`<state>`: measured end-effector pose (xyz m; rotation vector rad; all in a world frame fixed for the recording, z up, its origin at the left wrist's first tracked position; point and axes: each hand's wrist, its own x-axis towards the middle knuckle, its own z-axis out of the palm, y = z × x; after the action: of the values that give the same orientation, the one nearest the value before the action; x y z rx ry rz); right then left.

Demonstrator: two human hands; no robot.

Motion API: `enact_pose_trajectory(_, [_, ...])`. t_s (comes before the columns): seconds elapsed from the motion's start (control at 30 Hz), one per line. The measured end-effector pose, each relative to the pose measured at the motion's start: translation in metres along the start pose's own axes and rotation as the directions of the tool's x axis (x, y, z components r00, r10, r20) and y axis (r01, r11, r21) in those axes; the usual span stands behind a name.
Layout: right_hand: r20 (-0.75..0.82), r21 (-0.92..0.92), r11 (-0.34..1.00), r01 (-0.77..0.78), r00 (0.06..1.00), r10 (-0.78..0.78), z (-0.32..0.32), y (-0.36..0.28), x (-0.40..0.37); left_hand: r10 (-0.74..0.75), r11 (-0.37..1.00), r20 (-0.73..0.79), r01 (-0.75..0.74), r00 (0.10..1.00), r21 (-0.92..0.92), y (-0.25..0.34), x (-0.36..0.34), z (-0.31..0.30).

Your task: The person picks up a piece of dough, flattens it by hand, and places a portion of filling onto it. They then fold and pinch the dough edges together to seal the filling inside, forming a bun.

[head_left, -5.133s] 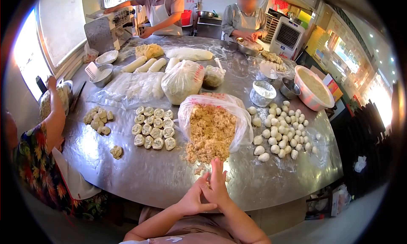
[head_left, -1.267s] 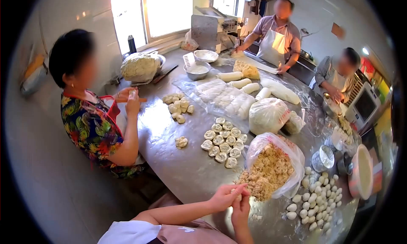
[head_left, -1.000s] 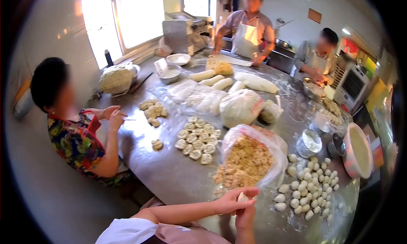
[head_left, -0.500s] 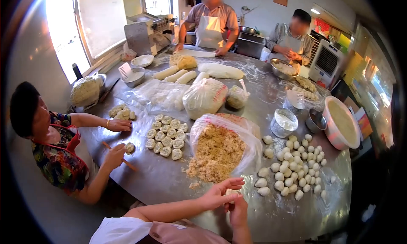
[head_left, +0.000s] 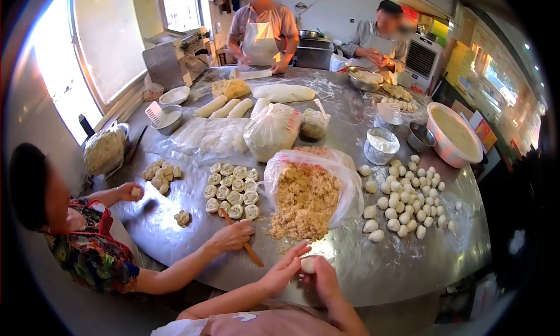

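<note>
My left hand (head_left: 284, 273) and my right hand (head_left: 324, 276) meet above the table's near edge, around a pale dough piece (head_left: 309, 264). The fingers of my left hand are partly stretched upward beside the dough; those of my right hand curl against its other side. Just beyond them, crumbly brown filling (head_left: 306, 199) spills from an open clear plastic bag (head_left: 352, 193). To the right lies a large group of round white dough balls (head_left: 402, 199). Left of the bag, flat round pleated pieces (head_left: 233, 190) stand in rows.
At the left, a co-worker's hand (head_left: 232, 235) holds a wooden stick (head_left: 252, 253). Two people stand across the metal table (head_left: 192, 242). A tied bag (head_left: 272, 132), dough rolls (head_left: 224, 108), a flour container (head_left: 381, 146) and a pink-rimmed basin (head_left: 455, 132) are on it.
The view has shifted. The co-worker at the left has reached toward the pleated rows with the stick and put down a small piece. My hands have closed in around the dough, now more visible.
</note>
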<state>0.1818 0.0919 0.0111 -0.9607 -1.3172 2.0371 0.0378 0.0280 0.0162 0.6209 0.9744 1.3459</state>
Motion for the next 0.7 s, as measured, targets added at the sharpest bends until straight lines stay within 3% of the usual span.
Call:
enact_pose_trajectory(0.03, [-0.074,-0.067,0.997,-0.024,0.997,0.019,-0.005,-0.012,0.001,0.087,0.995,-0.006,-0.087,0.996,-0.044,0.003,-0.002,0.001])
enact_pose_trajectory(0.1, [-0.15,0.202,0.979,-0.021,0.987,0.052,-0.032,-0.008,0.01,0.025,0.999,-0.035,-0.024,0.999,0.024,0.014,-0.011,-0.011])
enact_pose_trajectory(0.13, [-0.208,0.329,0.943,0.055,0.978,0.016,-0.051,-0.002,0.018,0.004,1.0,-0.047,-0.003,0.999,0.019,0.013,-0.011,-0.018])
enact_pose_trajectory(0.17, [-0.276,0.44,0.887,0.143,0.961,-0.018,-0.072,0.001,0.023,-0.034,0.999,-0.096,0.033,0.995,-0.012,0.018,-0.014,-0.022])
enact_pose_trajectory(0.23, [-0.446,0.631,0.737,0.244,0.891,0.087,-0.103,-0.019,0.029,-0.009,0.999,-0.106,0.004,0.994,-0.044,0.008,-0.015,-0.04])
enact_pose_trajectory(0.43, [-0.73,0.545,0.65,0.529,0.681,0.058,-0.214,-0.059,0.032,-0.123,0.991,-0.134,0.113,0.983,-0.078,0.012,-0.01,-0.047])
enact_pose_trajectory(0.5, [-0.822,0.45,0.634,0.629,0.57,0.019,-0.258,-0.069,0.04,-0.142,0.987,-0.133,0.131,0.981,-0.089,0.013,-0.005,-0.046])
enact_pose_trajectory(0.57, [-0.873,0.347,0.621,0.703,0.484,-0.061,-0.286,-0.096,0.043,-0.148,0.987,-0.136,0.137,0.98,-0.085,0.011,0.002,-0.049])
enact_pose_trajectory(0.63, [-0.869,0.286,0.573,0.768,0.461,-0.183,-0.315,-0.115,0.049,-0.155,0.986,-0.144,0.145,0.977,-0.082,0.009,0.006,-0.053])
enact_pose_trajectory(0.7, [-0.887,0.206,0.609,0.766,0.409,-0.215,-0.325,-0.127,0.054,-0.16,0.986,-0.152,0.15,0.975,-0.079,0.006,0.009,-0.056])
